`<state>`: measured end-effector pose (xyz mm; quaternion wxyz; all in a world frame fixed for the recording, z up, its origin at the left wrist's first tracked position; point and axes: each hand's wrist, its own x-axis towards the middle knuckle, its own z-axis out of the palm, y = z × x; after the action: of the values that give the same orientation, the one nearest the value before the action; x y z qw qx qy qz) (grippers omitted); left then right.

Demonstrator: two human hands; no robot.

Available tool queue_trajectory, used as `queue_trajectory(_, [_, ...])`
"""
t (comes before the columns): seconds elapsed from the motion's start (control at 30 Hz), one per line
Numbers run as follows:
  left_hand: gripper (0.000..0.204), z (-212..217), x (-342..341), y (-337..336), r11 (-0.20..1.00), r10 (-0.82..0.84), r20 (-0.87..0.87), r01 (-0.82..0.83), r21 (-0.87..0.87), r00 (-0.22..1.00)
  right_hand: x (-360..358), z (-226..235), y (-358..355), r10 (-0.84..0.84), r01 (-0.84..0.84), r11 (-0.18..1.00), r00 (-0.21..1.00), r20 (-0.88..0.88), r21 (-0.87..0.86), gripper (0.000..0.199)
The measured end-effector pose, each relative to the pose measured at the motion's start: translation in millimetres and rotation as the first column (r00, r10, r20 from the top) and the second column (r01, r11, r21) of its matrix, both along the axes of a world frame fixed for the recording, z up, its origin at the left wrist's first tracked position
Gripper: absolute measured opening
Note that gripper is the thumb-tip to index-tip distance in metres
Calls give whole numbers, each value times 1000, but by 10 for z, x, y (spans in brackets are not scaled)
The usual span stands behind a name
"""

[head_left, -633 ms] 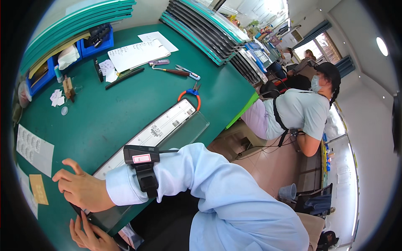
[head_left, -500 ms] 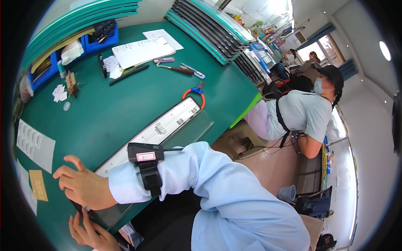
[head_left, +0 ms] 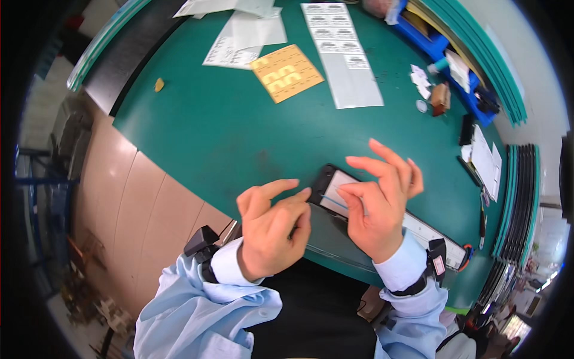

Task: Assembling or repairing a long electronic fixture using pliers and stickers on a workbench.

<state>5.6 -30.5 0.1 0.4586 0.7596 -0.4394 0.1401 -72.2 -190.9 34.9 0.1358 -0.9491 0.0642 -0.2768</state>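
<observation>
The left hand [head_left: 275, 230] curls loosely, fingertips beside the black end of a long white panel [head_left: 422, 228]; the right hand [head_left: 382, 209], thumb and forefinger close, is over its face; I cannot tell whether either grips anything; the panel lies slantwise on a green table [head_left: 179, 143]; beyond lies a yellow-orange sheet [head_left: 293, 67].

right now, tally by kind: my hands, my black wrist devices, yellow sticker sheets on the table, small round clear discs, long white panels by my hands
Left hand and right hand: 2
Left wrist device and right wrist device: 2
Yellow sticker sheet: 1
Round clear disc: 1
Long white panel: 1
Total: 7
</observation>
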Motion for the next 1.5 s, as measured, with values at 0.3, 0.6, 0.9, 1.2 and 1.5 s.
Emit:
queue_trajectory(0.3, [30, -11, 56, -52, 1000, -21, 20, 21, 12, 1000, 39, -15, -3, 90, -94, 991, 995, -47, -93, 13])
queue_trajectory(0.6, [25, -3, 58, -43, 999, -31, 16, 30, 27, 999, 39, -67, 9, 109, -110, 989, 994, -18, -98, 12])
queue_trajectory(0.9, [24, 55, 23, -32, 996, -26, 26, 23, 85, 999, 18, -10, 19, 139, -145, 987, 986, -93, -72, 7])
queue_trajectory(1.2, [34, 206, -15, -143, 887, -15, 252, -103, 449, 968, -242, 337, -16, -145, 156, 983, 983, 114, -96, 11])
queue_trajectory(1.5, [43, 215, 694, 174, 859, 5, 469, -244, 450, 883, -1760, 650, -1416, -386, 393, 906, 920, -74, 160, 6])
